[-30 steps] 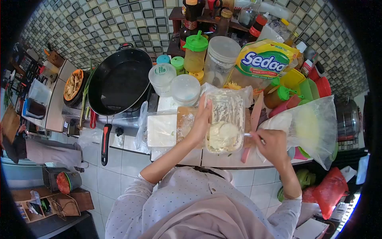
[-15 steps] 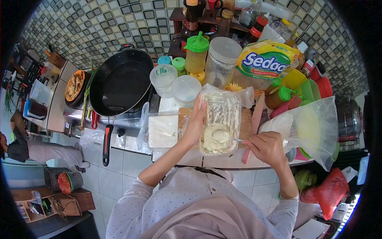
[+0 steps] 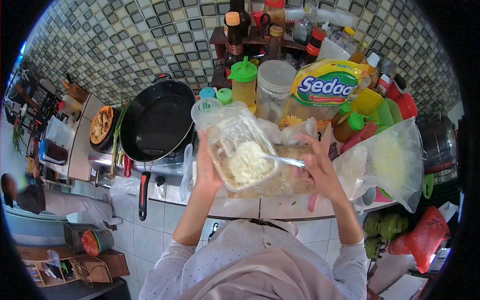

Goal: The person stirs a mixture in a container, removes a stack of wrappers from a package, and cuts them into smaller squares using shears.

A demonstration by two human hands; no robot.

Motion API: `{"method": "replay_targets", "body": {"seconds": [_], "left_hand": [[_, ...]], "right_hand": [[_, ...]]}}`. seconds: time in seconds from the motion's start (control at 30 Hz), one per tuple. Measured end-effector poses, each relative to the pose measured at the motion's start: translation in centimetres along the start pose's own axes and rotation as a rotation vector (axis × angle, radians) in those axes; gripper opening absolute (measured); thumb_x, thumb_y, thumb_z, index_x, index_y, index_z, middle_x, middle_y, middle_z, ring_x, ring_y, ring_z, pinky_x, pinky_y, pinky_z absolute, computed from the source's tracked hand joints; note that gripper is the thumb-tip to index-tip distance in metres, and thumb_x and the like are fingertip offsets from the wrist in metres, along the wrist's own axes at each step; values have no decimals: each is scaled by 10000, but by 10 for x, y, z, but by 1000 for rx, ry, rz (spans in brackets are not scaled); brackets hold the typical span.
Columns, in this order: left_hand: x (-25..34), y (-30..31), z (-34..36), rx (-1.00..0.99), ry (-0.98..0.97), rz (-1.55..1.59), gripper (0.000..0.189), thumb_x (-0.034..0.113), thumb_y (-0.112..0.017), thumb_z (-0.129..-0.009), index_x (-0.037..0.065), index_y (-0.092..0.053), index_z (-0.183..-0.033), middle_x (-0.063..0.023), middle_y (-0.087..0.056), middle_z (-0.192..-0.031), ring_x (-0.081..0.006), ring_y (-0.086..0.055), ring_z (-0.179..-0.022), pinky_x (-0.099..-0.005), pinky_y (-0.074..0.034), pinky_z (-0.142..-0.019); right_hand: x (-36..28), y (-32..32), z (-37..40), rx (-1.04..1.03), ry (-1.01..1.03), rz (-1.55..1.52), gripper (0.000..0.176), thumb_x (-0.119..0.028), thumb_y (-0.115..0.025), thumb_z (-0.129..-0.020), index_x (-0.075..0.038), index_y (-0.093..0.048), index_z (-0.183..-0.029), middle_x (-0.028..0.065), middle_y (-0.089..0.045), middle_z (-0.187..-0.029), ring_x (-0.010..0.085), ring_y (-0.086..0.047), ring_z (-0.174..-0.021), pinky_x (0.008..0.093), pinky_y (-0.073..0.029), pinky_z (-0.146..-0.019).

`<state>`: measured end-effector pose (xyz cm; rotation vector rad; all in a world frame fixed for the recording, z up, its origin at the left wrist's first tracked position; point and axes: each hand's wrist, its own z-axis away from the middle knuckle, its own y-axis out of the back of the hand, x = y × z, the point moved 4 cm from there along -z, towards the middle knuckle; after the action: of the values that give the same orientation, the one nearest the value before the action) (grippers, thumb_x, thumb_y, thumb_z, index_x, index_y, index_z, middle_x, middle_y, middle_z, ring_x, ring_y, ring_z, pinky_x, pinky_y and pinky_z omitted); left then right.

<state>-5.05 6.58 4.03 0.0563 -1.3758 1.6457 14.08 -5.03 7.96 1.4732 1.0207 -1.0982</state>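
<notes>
A clear plastic container (image 3: 220,165) with a pale, creamy mixture (image 3: 248,162) inside is tilted above the counter. My left hand (image 3: 206,167) grips its left side. On the right, my right hand (image 3: 320,167) has some fingers spread, and the handle of a metal spoon (image 3: 287,160) lies against it; the spoon's bowl is hidden in the mixture. Under the container and the spoon is a wooden board (image 3: 295,186) with wet smears on it.
A black pan (image 3: 157,120) sits on the stove at left, its handle toward the front. Lidded jars, bottles and a yellow Sedaap packet (image 3: 327,85) line the back. A clear plastic bag (image 3: 390,162) stands at right. Another person (image 3: 60,202) is at far left.
The container has moved left and tilted, with my left hand still on it. My right hand has lifted slightly and loosened its fingers around the spoon. The view has shifted a little.
</notes>
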Motion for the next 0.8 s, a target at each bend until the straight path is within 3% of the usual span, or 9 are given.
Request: {"method": "replay_targets", "body": {"seconds": [0.03, 0.17, 0.27, 0.4, 0.57, 0.63, 0.8], "left_hand": [[7, 11, -7, -24, -120, 29, 646, 540, -387, -873, 86, -296, -1325, -116, -397, -1298, -258, -404, -1183, -392, -349, -986], [26, 35, -31, -70, -406, 18, 652, 525, -397, -876, 91, -256, -1342, -101, -338, -1347, -256, -343, -1232, -398, -272, -1031], [23, 56, -52, -49, -422, 47, 633, 477, -386, -900, 116, -160, -1369, -90, -269, -1386, -247, -296, -1262, -401, -242, -1043], [19, 52, -55, 78, -495, 20, 677, 448, -431, -895, 133, -78, -1379, -98, -231, -1397, -257, -278, -1269, -399, -261, -1034], [13, 46, -62, 141, -552, -29, 695, 455, -464, -878, 142, -89, -1372, -98, -236, -1388, -266, -286, -1261, -408, -275, -1029], [11, 43, -64, 188, -567, -29, 687, 469, -472, -868, 138, -130, -1364, -93, -252, -1380, -272, -294, -1256, -418, -280, -1029], [12, 31, -61, 312, -603, -26, 694, 494, -445, -871, 150, -106, -1370, -91, -238, -1381, -264, -279, -1258, -410, -273, -1031]], "right_hand": [[3, -4, -5, -66, -133, -218, 465, -363, -389, -931, -77, -324, -1292, 20, -547, -690, 45, -388, -436, 168, -290, -402], [8, -13, -31, -27, -138, -276, 385, -271, -412, -933, -110, -384, -1282, -9, -553, -736, 33, -358, -475, 156, -307, -447], [33, -23, -48, -54, -146, -195, 389, -290, -380, -941, -79, -397, -1267, 28, -560, -802, 33, -361, -438, 149, -294, -403], [30, -33, -52, -51, -42, -141, 367, -198, -453, -916, -78, -414, -1260, 22, -558, -884, 14, -387, -467, 150, -301, -414], [24, -36, -56, -5, 101, -92, 461, -128, -532, -873, -108, -360, -1301, 21, -558, -893, 1, -393, -480, 148, -296, -417], [18, -32, -55, 34, -129, -130, 550, -105, -570, -838, -106, -312, -1323, 63, -563, -912, 47, -534, -729, 171, -421, -611], [22, -32, -58, 89, -54, -192, 661, -107, -586, -828, -115, -202, -1365, 73, -557, -908, 49, -531, -696, 169, -421, -598]]}}
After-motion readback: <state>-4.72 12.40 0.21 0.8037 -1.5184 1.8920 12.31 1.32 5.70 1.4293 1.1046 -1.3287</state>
